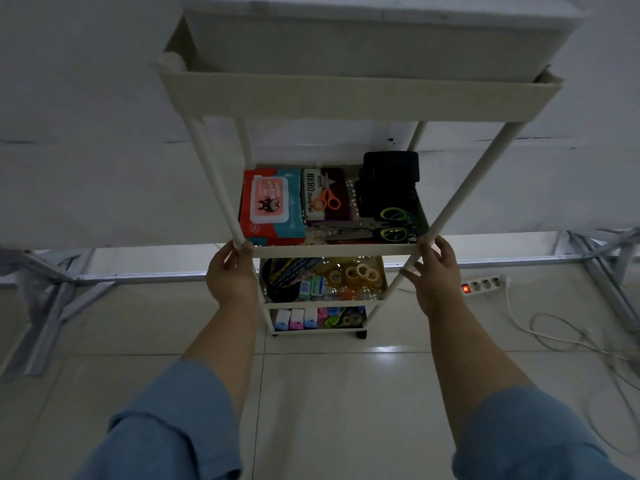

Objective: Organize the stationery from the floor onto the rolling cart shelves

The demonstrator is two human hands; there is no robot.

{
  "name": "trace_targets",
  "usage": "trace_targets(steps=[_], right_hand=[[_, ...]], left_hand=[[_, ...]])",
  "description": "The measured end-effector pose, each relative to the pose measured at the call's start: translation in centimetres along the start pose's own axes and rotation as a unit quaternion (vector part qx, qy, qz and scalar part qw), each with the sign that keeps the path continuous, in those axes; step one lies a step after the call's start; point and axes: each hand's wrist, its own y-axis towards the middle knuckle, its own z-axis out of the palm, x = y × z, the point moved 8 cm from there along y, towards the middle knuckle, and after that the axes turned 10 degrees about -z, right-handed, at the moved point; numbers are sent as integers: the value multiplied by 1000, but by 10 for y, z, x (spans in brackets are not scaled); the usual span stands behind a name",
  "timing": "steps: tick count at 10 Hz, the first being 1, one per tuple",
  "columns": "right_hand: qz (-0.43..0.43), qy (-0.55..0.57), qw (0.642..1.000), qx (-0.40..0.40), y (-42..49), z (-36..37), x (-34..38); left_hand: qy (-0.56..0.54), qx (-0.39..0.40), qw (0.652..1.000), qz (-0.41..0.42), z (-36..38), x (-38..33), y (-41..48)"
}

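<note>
- White cart [360, 98], shelves full of stationery.
- Left hand [230, 275] fingers curled round the front left post.
- Right hand [434, 271] fingers wrapped loosely on the right post.

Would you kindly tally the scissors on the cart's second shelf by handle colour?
Orange-handled scissors: 1
Green-handled scissors: 2
Total: 3, all on the second shelf, between the posts that the left hand and right hand grip.
</note>
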Motion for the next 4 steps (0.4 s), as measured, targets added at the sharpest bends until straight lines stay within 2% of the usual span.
trace_targets(steps=[2,3,4], right_hand=[[-26,-104,994,-30,-4,-14,-7],[-48,-148,988,-18,-12,-17,-10],[-50,-160,986,-22,-28,-32,-10]], left_hand=[[18,-26,998,58,-3,2,-6],[64,4,993,100,-2,3,-13],[140,17,985,97,-4,14,-33]])
